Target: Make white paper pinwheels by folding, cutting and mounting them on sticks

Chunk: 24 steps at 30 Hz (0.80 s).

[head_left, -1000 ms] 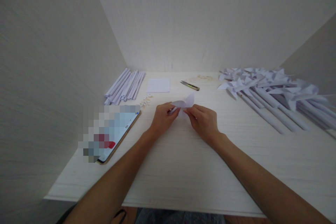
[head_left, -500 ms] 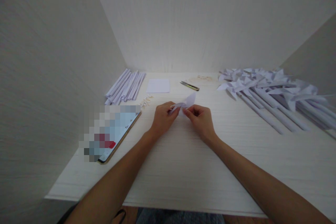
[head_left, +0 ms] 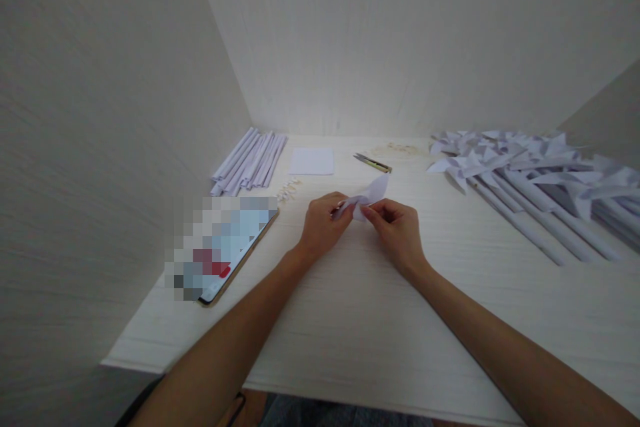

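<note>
A small folded piece of white paper (head_left: 370, 193) is pinched between both hands just above the white table (head_left: 350, 320). My left hand (head_left: 323, 223) grips its left side with fingers curled. My right hand (head_left: 397, 227) holds its lower right part between thumb and fingers. One flap of the paper sticks up and to the right.
Rolled white paper sticks (head_left: 250, 160) lie at the back left, a flat white sheet (head_left: 311, 161) beside them. A utility knife (head_left: 373, 163) lies at the back. Several paper pinwheels (head_left: 525, 173) are piled at the right. A phone (head_left: 230, 247) rests on the left. Walls enclose three sides.
The view has shifted slightly, so everything sits a little to the right. Both hands still hold the paper, with fingers drawn closer together on it.
</note>
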Motion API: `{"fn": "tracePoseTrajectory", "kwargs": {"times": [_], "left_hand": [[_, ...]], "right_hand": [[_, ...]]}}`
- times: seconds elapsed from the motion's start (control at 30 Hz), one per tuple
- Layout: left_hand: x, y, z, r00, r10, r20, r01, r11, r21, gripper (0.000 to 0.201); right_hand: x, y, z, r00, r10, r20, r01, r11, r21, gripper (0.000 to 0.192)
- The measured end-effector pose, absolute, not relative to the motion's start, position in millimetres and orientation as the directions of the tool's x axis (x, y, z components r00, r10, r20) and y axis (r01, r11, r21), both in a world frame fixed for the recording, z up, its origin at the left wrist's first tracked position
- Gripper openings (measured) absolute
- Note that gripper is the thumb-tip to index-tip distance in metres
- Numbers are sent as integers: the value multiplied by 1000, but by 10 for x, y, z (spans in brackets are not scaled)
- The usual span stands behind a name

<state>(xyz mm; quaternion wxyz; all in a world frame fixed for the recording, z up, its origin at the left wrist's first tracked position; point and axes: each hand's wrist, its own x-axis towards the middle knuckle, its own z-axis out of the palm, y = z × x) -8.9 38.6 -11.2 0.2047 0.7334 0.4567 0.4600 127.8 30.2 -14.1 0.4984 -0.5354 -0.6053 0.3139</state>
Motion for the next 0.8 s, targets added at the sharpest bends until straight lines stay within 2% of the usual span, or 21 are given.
{"fn": "tracePoseTrajectory", "kwargs": {"times": [0.13, 0.47, 0.53, 0.7, 0.8], "left_hand": [[-83, 380, -120, 163, 840, 518, 458, -529, 714, 15], [-58, 328, -100, 197, 808, 556, 512, -568, 644, 15], [-55, 319, -101, 213, 797, 565, 528, -581, 620, 17], [-57, 312, -106, 228, 786, 575, 539, -593, 598, 18], [-63, 305, -103, 232, 791, 566, 548, -587, 596, 19]], "right_hand": [[1271, 293, -123, 83, 960, 269, 357, 223, -907, 19], [1236, 232, -85, 130, 919, 373, 489, 268, -830, 21], [1246, 235, -93, 109, 901, 421, 545, 300, -783, 22], [1296, 258, -119, -7, 813, 582, 706, 416, -573, 19], [1307, 284, -119, 19, 858, 513, 640, 384, -666, 19]]}}
